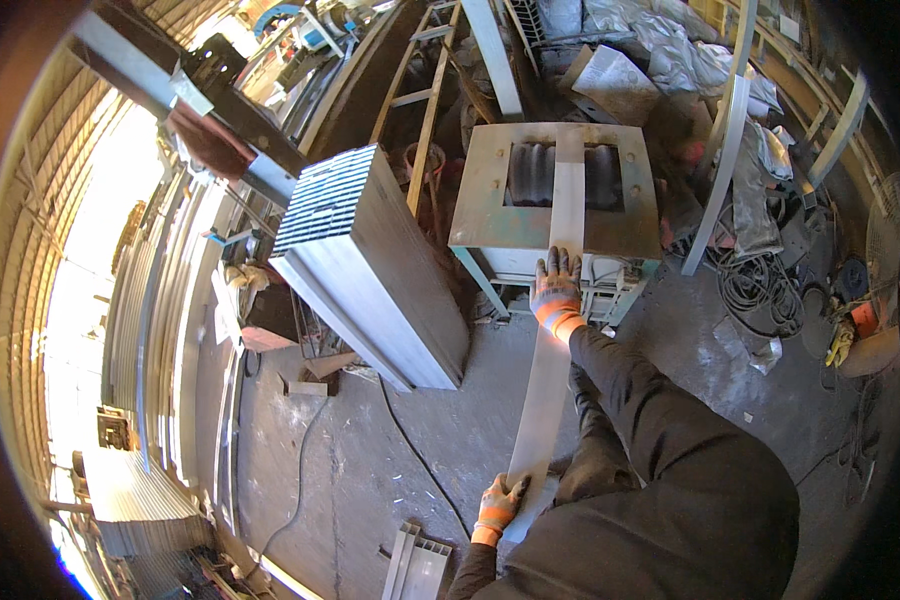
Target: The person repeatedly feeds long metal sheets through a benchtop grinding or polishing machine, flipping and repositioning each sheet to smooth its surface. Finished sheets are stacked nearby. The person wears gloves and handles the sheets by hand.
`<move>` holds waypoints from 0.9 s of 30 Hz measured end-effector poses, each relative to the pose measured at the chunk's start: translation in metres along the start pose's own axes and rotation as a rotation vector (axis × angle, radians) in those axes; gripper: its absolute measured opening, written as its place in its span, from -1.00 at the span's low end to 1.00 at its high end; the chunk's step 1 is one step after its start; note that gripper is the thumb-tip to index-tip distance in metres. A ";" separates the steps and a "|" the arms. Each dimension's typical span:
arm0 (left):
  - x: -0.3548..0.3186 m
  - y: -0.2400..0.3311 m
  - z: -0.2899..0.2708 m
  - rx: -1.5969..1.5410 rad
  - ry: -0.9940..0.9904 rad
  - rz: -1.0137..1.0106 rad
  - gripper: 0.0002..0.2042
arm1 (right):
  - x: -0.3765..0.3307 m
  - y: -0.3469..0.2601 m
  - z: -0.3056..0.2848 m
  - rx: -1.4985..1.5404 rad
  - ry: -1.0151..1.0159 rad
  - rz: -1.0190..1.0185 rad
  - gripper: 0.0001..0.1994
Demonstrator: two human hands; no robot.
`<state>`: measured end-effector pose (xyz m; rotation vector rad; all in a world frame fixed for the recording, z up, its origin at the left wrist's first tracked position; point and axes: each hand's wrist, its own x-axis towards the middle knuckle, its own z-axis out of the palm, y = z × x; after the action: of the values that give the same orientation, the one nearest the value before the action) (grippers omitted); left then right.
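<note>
A long, flat metal strip (540, 400) runs from near my body up across a worn greenish metal machine (480, 215). Its far end lies over the rectangular opening, where dark ribbed roller-like parts (532, 175) show on both sides of the strip. My right hand (557, 290), in an orange and grey glove, rests flat on the strip at the machine's near edge, fingers stretched out. Lower down, my left hand (498, 508), gloved alike, grips the strip's left edge near its close end, with the thumb on top; the fingers beneath are hidden.
Left of the machine stands a tall stack of metal profiles (370, 270). Short metal channels (415, 565) lie on the floor near my left hand. A black cable (420, 455) crosses the floor. Coiled hoses (760, 290) and a slanted metal post (720, 180) are at the right.
</note>
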<state>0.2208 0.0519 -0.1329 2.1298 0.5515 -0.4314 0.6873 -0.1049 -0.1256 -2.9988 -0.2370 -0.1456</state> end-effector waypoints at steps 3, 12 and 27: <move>-0.035 -0.026 -0.003 0.076 -0.044 -0.070 -0.41 | -0.042 -0.012 -0.005 0.016 0.030 -0.029 -0.35; -0.087 -0.056 -0.026 -0.054 -0.198 -0.164 -0.23 | -0.107 -0.022 0.004 0.158 -0.025 -0.076 -0.17; 0.242 0.265 -0.001 0.455 0.178 0.265 -0.43 | 0.404 0.131 0.015 0.074 0.014 0.234 -0.20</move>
<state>0.5647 -0.0305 -0.0740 2.6548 0.2761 -0.2319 1.1073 -0.1704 -0.1137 -2.9216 0.1074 -0.1311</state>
